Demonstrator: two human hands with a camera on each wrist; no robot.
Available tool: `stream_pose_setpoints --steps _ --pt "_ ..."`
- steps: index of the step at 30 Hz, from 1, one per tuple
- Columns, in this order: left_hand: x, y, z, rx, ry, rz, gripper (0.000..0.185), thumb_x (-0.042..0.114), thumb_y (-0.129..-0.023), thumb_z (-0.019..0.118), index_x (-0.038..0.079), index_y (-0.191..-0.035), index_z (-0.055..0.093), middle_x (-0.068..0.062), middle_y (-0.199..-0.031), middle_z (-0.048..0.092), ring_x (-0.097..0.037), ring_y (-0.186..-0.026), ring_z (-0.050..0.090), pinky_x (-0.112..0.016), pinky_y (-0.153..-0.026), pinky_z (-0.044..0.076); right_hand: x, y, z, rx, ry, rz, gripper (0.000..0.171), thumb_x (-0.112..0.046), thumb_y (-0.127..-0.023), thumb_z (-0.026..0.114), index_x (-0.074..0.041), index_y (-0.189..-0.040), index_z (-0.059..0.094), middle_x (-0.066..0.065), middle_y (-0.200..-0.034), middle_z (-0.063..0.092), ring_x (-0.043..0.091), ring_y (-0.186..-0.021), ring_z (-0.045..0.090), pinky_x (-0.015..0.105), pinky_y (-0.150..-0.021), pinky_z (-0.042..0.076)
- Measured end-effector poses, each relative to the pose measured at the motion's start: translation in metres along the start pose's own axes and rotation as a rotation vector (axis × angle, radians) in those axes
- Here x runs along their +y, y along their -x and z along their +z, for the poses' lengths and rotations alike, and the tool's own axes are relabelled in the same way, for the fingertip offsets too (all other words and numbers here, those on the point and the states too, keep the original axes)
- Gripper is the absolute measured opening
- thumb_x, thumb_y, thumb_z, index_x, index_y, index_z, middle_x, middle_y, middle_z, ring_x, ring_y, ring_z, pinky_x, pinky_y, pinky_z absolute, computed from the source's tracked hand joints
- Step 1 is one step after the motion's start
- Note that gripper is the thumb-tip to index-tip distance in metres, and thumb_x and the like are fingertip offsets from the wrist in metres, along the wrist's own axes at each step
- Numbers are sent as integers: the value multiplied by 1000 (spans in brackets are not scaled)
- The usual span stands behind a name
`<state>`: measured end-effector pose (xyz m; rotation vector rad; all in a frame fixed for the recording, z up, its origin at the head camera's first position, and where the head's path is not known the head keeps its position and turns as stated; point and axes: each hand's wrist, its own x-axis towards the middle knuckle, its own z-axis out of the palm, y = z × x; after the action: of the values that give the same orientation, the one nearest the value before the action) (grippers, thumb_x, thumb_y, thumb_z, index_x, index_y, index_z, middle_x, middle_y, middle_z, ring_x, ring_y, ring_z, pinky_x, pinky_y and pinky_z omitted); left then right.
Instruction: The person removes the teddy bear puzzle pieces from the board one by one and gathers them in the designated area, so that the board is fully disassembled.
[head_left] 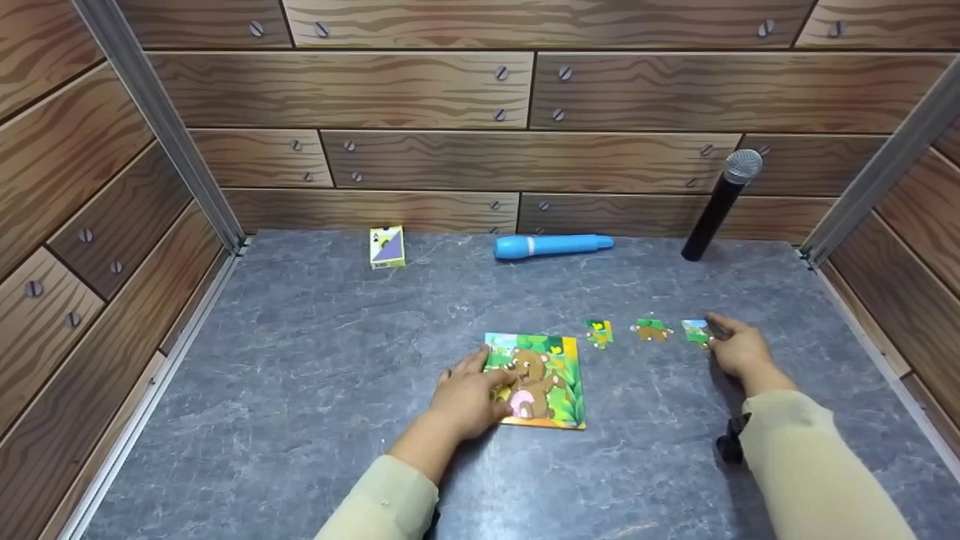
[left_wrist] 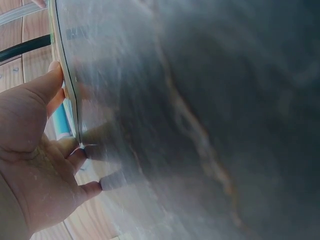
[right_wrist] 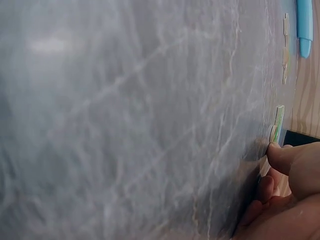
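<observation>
A bear jigsaw puzzle board (head_left: 547,375) lies flat on the grey table (head_left: 315,360). My left hand (head_left: 469,397) rests on the board's left side, fingers spread over it; the left wrist view shows the fingers (left_wrist: 75,155) against the board's thin edge (left_wrist: 67,90). Three loose puzzle pieces sit in a row to the right: one (head_left: 600,332), a second (head_left: 651,329) and a third (head_left: 697,332). My right hand (head_left: 739,349) touches the third piece with its fingertips; in the right wrist view a fingertip (right_wrist: 282,155) meets the piece's edge (right_wrist: 277,122).
A blue marker-shaped object (head_left: 551,245) lies at the back of the table. A black microphone (head_left: 718,206) leans against the wood-pattern back wall. A small card box (head_left: 387,247) stands at the back left. Wood-pattern walls close in the table on three sides.
</observation>
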<state>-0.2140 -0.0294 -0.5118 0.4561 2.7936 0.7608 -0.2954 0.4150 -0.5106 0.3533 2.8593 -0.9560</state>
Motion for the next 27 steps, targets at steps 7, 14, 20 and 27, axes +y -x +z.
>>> stream_pose_setpoints --steps 7,14,20,27 --pt "0 0 0 13 -16 4 50 38 -95 78 26 -143 69 -18 -171 29 -40 -157 29 -67 -124 21 -2 3 1 15 -75 6 58 -3 -105 50 7 -160 35 40 -159 32 56 -146 34 64 -120 32" --pt "-1 0 3 21 -9 -2 49 39 -96 77 25 -143 68 -19 -171 30 -39 -157 27 -66 -125 20 -2 6 5 -3 -115 24 61 -14 -104 58 8 -157 39 40 -158 35 54 -145 37 61 -120 34" --pt "0 0 4 18 -7 5 46 38 -96 78 24 -140 70 -19 -171 31 -39 -157 29 -68 -124 22 -2 8 6 -14 -45 38 60 -20 -107 58 7 -158 38 40 -156 37 56 -143 38 64 -118 35" --pt "-1 0 4 29 -18 11 48 37 -94 79 24 -139 71 -20 -170 32 -38 -156 31 -68 -123 23 -1 8 7 6 -120 35 62 -19 -108 57 8 -159 35 38 -160 34 54 -144 39 62 -118 36"
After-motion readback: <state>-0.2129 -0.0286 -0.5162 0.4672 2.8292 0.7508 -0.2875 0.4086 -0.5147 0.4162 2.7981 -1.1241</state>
